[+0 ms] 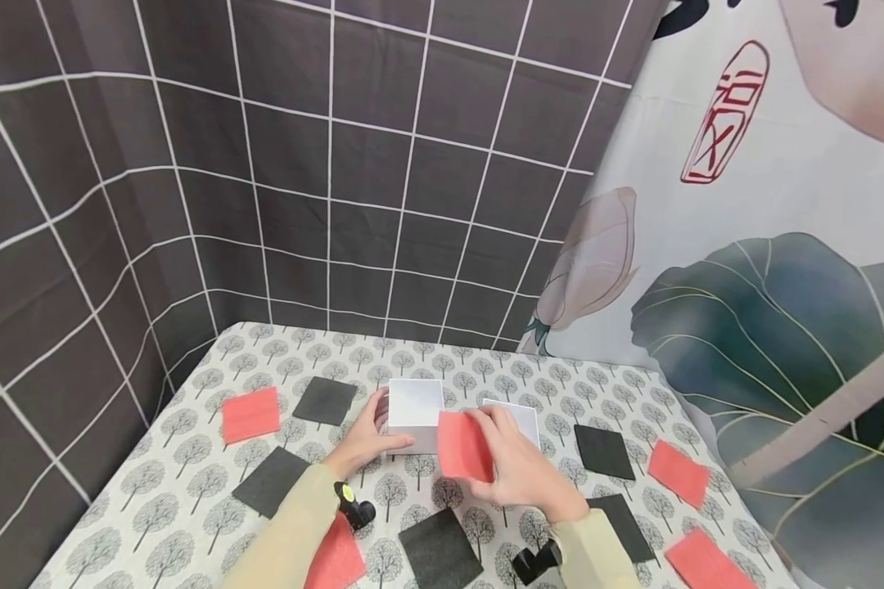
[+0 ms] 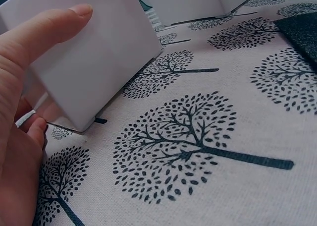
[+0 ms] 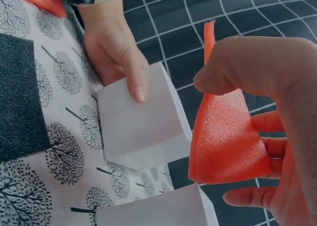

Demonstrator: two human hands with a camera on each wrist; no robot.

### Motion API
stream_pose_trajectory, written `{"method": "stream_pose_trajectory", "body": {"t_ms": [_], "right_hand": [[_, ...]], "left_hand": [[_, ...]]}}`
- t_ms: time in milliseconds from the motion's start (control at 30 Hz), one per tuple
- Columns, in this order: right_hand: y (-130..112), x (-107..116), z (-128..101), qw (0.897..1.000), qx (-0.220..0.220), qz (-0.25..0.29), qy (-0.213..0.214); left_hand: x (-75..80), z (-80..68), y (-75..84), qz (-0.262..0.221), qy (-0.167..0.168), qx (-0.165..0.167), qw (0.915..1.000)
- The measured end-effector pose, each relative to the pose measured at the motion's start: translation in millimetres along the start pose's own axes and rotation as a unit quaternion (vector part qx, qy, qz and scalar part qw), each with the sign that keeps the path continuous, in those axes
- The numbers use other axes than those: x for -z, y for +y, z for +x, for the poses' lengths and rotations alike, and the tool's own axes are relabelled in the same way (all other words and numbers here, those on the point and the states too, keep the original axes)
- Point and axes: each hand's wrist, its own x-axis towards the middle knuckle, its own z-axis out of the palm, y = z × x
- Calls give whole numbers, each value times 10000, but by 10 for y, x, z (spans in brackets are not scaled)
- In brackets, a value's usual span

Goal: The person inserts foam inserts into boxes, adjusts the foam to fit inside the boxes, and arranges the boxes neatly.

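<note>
My left hand grips a white box at its left side, the thumb on the near wall and the other fingers round the side. In the left wrist view the box stands on the tree-print cloth. A bent red foam square is pinched in my right hand, just right of that box. The right wrist view shows the red square curved between thumb and fingers. Partly hidden behind the right hand is a second white box.
Black squares and red squares lie flat on the table at both sides, with another black square near the front. A dark grid curtain hangs behind the table, and a lotus-print curtain at the right.
</note>
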Motion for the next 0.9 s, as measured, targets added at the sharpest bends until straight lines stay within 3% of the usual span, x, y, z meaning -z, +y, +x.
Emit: {"method": "stream_pose_trajectory", "body": {"t_ms": [400, 633, 900], "right_hand": [[66, -6, 253, 9995, 144, -205, -182], [121, -34, 372, 9996, 140, -60, -252], [134, -97, 572, 9986, 211, -96, -468]], "left_hand": [[-37, 56, -17, 38, -28, -32, 10000], [-37, 25, 9, -200, 10, 52, 9998], [-11, -9, -6, -102, 56, -84, 9999]]}}
